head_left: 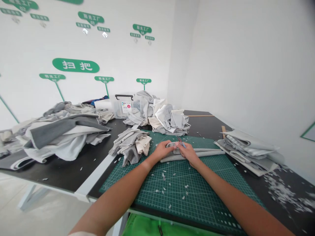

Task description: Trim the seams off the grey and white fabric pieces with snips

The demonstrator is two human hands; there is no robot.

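Observation:
A folded piece of light grey cloth point(179, 156) lies across the green cutting mat point(157, 196), its long narrow end stretching to the right. My left hand point(162, 150) is closed on the cloth's left end, thumb on top. Close beside it, my right hand point(188, 153) grips small snips point(182, 142) with a bit of blue on them, their tips pointing up and away. The right fingertips also touch the cloth edge. Exactly where the blades meet the cloth is hidden by the fingers. Small white scraps point(163, 177) are scattered over the mat.
A small cloth pile point(130, 144) sits left of my hands; a larger heap point(169, 116) stands behind the mat, near a clear plastic box point(120, 108). Grey cloths point(61, 131) cover the far left. Folded cloths point(248, 150) and many scraps point(283, 193) lie at right, near the wall.

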